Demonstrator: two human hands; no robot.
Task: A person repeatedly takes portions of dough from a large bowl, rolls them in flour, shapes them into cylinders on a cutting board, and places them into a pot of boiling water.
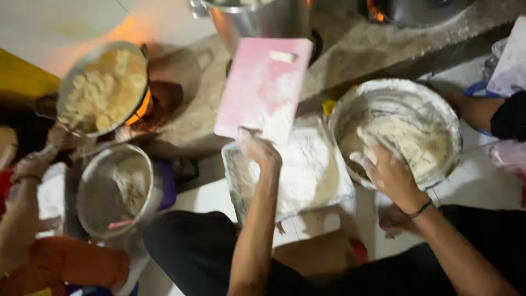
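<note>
The left hand (260,151), dusted white, grips the near edge of a pink board (263,87) with closed fingers and holds it tilted over a flour tray (235,181) at the scene's middle. The right hand (386,167) reaches with fingers spread open into a steel bowl (452,123) on the right, its fingertips on the pale dough (416,145) inside. On the left, another person's hand (33,164) is beside a smaller bowl (118,189), and farther back a pan (104,87) of pale pieces sits over a flame, with a steel pot (257,19) far behind the board.
</note>
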